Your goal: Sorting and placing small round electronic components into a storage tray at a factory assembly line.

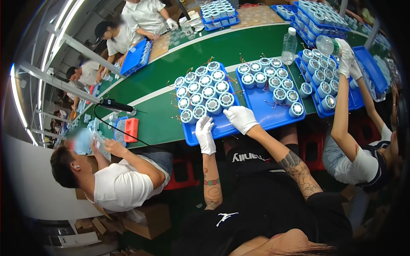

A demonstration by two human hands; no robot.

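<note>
My left hand [206,134], in a white glove, is at the near edge of a blue tray [230,123]. Its fingers are bent together just below a light-blue cylinder [199,112] with a slotted round top, like a small fan motor. To its right, my right hand [241,120], also gloved, is closed beside another such motor [226,100] at the tray's near right corner. Whatever either hand may pinch is hidden by the fingers. Several motors stand upright in rows in this tray, thin red wires sticking out at the sides.
Right of my tray lies a second blue tray [260,106], partly filled with motors. A water bottle [289,46] stands behind it on the green table [162,121]. At right a co-worker's gloved hands [348,59] hold a bottle [326,45]. A black electric screwdriver [115,105] and seated co-worker [128,181] are left.
</note>
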